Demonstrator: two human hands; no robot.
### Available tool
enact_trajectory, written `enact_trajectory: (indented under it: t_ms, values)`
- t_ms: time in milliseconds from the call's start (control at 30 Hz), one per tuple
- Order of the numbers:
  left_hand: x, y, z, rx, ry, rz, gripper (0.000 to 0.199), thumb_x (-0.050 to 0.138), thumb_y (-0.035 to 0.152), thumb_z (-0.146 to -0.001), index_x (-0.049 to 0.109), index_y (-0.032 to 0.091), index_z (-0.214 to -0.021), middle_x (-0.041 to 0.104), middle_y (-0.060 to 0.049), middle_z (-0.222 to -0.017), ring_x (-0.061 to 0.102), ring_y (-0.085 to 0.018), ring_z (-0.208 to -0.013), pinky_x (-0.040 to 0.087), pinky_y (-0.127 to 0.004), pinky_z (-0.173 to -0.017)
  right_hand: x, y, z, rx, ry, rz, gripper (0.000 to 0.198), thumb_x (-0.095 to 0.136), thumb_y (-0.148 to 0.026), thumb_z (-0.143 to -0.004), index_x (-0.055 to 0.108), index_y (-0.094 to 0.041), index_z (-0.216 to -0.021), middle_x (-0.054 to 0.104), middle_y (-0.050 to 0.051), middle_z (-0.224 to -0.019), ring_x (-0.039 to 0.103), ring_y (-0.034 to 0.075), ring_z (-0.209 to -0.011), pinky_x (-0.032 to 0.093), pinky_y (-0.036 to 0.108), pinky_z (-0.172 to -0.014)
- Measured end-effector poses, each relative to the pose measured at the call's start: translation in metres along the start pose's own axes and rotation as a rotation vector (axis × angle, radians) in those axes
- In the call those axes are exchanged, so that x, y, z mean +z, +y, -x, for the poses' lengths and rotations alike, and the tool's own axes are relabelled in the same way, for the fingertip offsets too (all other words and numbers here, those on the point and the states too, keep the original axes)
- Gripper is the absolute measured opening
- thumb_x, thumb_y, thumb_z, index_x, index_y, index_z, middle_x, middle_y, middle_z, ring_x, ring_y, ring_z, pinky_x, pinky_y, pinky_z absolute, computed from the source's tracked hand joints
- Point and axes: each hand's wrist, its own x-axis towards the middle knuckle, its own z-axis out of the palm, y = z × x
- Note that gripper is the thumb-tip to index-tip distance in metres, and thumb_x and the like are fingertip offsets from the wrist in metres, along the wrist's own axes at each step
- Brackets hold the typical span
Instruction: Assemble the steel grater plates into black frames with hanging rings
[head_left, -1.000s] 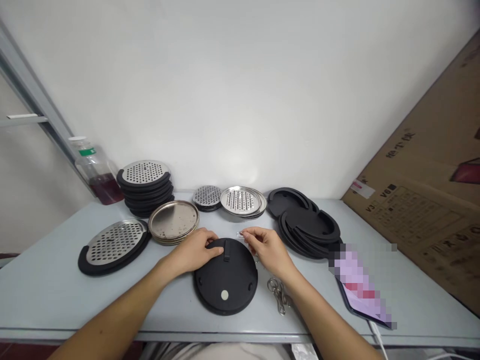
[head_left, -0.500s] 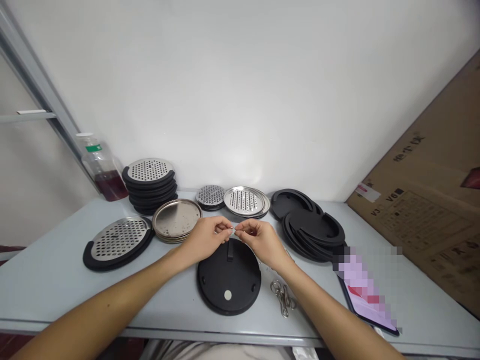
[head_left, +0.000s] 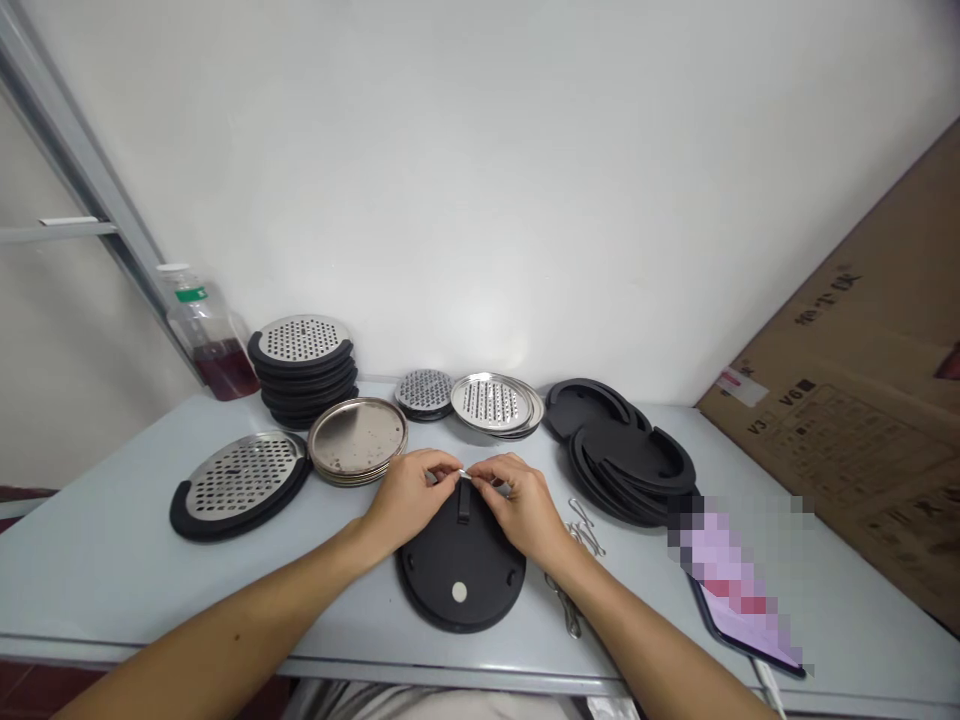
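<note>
A black round base lies on the table in front of me, with a pale round spot and a short dark strap at its far side. Over that strap, my left hand and my right hand pinch a small thin metal piece between them. Most of the piece is hidden by my fingertips, so its exact shape cannot be made out. Beside my right wrist lie several bent wire clips, and more metal clips sit partly under my forearm.
Perforated metal discs in black rims are stacked at the back left, near a bottle of red liquid. Plain metal plates, loose grater discs, black bases, a phone and a large carton surround the work area.
Both hands have come slightly down and nearer the strap, with the small metal piece between their fingertips. More wire clips show beside my right wrist. The view has shifted slightly.
</note>
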Motion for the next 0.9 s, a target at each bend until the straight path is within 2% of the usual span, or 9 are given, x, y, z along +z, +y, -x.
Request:
enact_trajectory:
  t_ms: [167, 400, 700, 900]
  values:
    - [0.003, 0.000, 0.003, 0.042, 0.021, -0.062, 0.016, 0.059, 0.019, -0.083, 0.073, 0.021, -0.091, 0.074, -0.003, -0.088, 0.066, -0.018, -0.077, 0.050, -0.027, -0.070, 0.003, 0.004, 0.002, -0.020, 0.006, -0.002, 0.024, 0.054, -0.015, -0.087, 0.073, -0.028, -0.095, 0.072, 0.004, -0.090, 0.062, 0.024, -0.089, 0.047, 0.038, -0.082]
    - [0.004, -0.001, 0.008, 0.145, 0.041, -0.161, 0.016, 0.055, 0.015, -0.085, 0.069, 0.021, -0.090, 0.072, -0.003, -0.090, 0.063, -0.019, -0.085, 0.047, -0.032, -0.082, 0.007, 0.006, 0.006, -0.043, 0.011, 0.030, 0.028, 0.050, -0.013, -0.090, 0.072, -0.028, -0.100, 0.070, 0.005, -0.093, 0.061, 0.023, -0.089, 0.048, 0.037, -0.081]
    - [0.006, -0.005, 0.009, 0.195, 0.056, -0.197, 0.017, 0.056, 0.016, -0.088, 0.071, 0.022, -0.094, 0.073, -0.003, -0.093, 0.064, -0.018, -0.089, 0.048, -0.032, -0.084, 0.009, 0.006, 0.007, -0.069, 0.019, 0.069, 0.033, 0.048, -0.009, -0.090, 0.072, -0.026, -0.104, 0.067, 0.007, -0.092, 0.059, 0.022, -0.088, 0.049, 0.035, -0.080]
    - [0.007, -0.008, 0.011, 0.187, 0.103, -0.235, 0.016, 0.061, 0.009, -0.083, 0.069, 0.021, -0.086, 0.073, 0.001, -0.086, 0.065, -0.017, -0.082, 0.048, -0.030, -0.079, 0.012, 0.009, 0.007, -0.074, 0.023, 0.107, 0.032, 0.050, -0.005, -0.086, 0.072, -0.023, -0.099, 0.065, 0.006, -0.092, 0.058, 0.021, -0.088, 0.049, 0.035, -0.080]
